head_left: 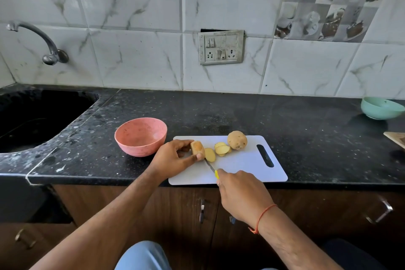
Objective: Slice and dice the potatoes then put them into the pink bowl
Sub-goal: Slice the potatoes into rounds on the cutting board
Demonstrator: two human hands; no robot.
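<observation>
A white cutting board (245, 166) lies at the front edge of the black counter. My left hand (175, 158) grips a partly cut potato (197, 148) on the board's left end. My right hand (241, 193) holds a yellow-handled knife (210, 167), its blade set against the cut face of that potato. Several pale slices (219, 151) lie just right of the blade. A whole potato (237, 140) sits at the board's far edge. The pink bowl (140, 136) stands empty just left of the board.
A dark sink (32, 120) with a wall tap (41, 41) lies at the left. A mint-green bowl (381, 108) stands far right by the wall, with a wooden board corner (396, 138) near it. Cabinet doors with handles run below the counter.
</observation>
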